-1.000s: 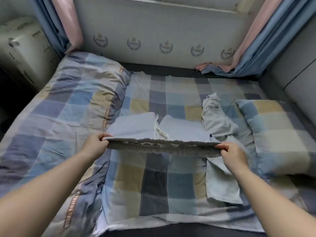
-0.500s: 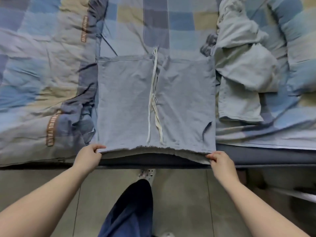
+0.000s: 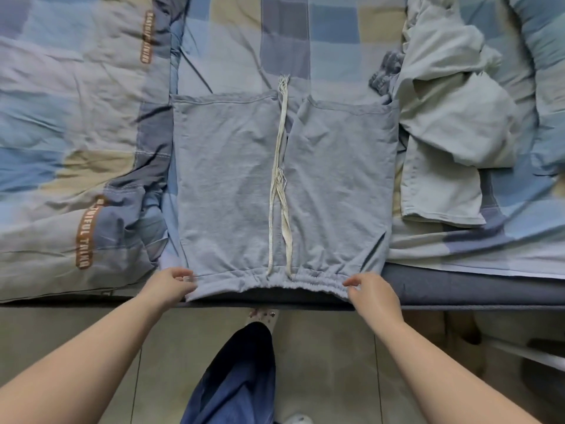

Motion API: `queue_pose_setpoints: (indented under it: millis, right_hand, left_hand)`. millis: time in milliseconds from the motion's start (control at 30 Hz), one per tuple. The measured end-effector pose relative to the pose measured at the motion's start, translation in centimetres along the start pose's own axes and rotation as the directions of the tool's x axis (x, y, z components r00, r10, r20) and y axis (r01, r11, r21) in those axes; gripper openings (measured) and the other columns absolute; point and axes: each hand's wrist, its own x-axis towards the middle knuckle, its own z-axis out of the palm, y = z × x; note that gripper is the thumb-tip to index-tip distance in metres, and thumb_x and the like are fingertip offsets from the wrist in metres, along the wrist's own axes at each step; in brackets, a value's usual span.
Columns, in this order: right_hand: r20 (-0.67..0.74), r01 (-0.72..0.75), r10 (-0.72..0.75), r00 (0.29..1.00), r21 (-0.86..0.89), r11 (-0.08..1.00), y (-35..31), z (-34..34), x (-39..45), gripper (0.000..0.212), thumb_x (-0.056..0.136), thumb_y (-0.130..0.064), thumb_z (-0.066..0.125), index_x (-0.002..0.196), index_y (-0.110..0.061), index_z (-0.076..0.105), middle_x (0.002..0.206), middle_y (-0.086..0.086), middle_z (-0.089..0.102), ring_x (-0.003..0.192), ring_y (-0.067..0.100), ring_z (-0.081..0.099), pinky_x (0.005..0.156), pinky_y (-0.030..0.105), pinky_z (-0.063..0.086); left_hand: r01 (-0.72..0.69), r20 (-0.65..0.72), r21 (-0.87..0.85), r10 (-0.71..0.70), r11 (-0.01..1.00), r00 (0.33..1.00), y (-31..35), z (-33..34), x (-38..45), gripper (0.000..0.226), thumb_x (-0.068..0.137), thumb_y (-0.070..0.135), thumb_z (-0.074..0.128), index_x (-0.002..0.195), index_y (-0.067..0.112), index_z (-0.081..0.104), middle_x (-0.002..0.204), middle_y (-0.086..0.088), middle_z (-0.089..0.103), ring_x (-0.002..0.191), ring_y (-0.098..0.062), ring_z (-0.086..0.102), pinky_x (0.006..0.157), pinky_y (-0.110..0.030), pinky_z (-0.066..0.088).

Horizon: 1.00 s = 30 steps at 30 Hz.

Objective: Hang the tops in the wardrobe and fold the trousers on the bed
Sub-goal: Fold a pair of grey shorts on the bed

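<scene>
Both bare forearms reach forward from the near corners, converging toward the middle. The left hand (image 3: 169, 284) is curled, fingers pinched together at their tips, palm down. The right hand (image 3: 371, 290) is likewise palm down, thumb and forefinger closed together. A dark-blue trouser leg (image 3: 235, 371) stands between the arms.

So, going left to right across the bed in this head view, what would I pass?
Rumpled checked quilt → grey-blue trousers laid flat, white drawstring down their middle → crumpled pale green garment → checked pillow at the far right.
</scene>
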Motion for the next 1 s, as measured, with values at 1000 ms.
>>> queue_pose_setpoints:
  millis: [1000]
  right_hand:
    - [0.420,0.507,-0.457,0.784,-0.009,0.862,-30.9,10.5,8.2,0.038,0.091,-0.050,0.049,0.107,-0.016,0.054,0.108,0.008,0.057,0.099,0.030,0.058,0.068,0.033,0.034]
  left_hand:
    - [-0.234,-0.206,-0.106,0.209,0.966,0.956,13.2,-9.7,20.8,0.033,0.086,0.012,0.065,0.117,0.022,0.066,0.111,0.006,0.062,0.094,-0.006,0.056,0.081,-0.017,0.042]
